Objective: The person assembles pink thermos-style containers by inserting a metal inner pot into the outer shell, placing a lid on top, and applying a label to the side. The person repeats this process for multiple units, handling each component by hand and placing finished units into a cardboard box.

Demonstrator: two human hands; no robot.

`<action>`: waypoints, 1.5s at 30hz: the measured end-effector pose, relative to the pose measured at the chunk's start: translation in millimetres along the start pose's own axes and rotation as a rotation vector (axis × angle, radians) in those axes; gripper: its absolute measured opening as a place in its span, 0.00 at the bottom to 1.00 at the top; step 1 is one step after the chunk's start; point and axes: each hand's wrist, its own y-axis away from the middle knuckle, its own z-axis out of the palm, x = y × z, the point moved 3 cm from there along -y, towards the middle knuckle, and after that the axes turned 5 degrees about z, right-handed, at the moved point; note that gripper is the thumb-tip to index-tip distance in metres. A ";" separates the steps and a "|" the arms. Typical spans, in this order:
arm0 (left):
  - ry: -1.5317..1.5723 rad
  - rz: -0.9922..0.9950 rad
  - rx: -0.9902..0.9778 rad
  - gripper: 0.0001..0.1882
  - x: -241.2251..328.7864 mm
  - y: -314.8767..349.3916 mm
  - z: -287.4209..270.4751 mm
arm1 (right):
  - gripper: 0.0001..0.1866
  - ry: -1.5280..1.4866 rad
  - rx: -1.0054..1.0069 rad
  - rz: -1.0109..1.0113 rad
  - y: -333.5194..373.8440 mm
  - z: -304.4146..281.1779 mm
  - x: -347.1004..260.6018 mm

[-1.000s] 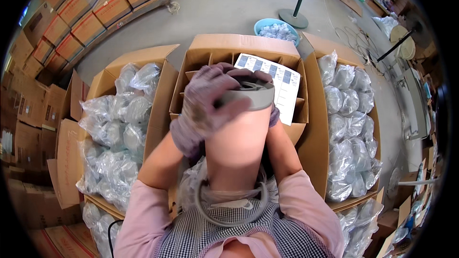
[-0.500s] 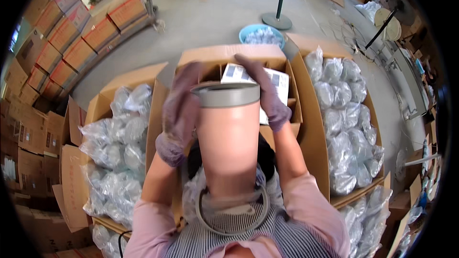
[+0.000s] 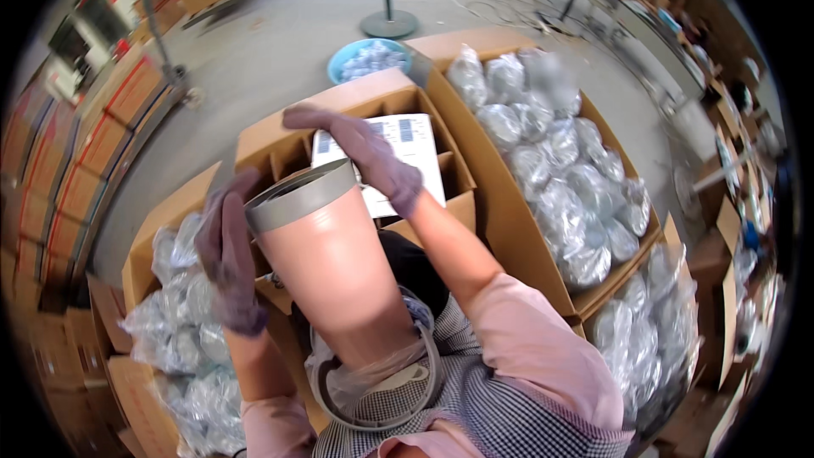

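A large pink tumbler with a grey rim leans in front of my checked apron, its rim end pointing away and to the left. Around its lower end are crumpled clear plastic and a grey ring. My left hand, in a purple-grey glove, is just left of the rim with fingers stretched out. My gloved right hand is open beyond the rim on the right, fingers extended over white printed sheets. These sheets lie on an open carton with cardboard dividers.
An open carton of items in clear bags stands to the right. Another carton with bagged items is at the left. Beyond are a blue basin and a round stand base. Stacked boxes line the far left.
My view has turned, so the cartons and basin appear farther left and tilted. The tumbler now leans left instead of standing upright in view. Both hands remain stretched out near its rim.
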 end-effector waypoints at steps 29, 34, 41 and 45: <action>-0.354 0.147 -0.367 0.28 -95.0 150.4 21.4 | 0.17 1.020 -0.631 -0.001 37.2 61.9 -156.0; -0.433 0.165 -0.397 0.33 -96.8 173.7 10.8 | 0.20 0.832 -0.572 0.357 40.1 42.7 -149.1; -0.337 0.091 -0.274 0.31 -63.0 163.5 -22.2 | 0.15 0.626 -0.653 0.325 13.8 52.0 -117.0; -0.299 0.580 -0.159 0.27 72.6 150.7 -36.5 | 0.18 0.438 -0.646 0.380 -0.6 14.9 -70.6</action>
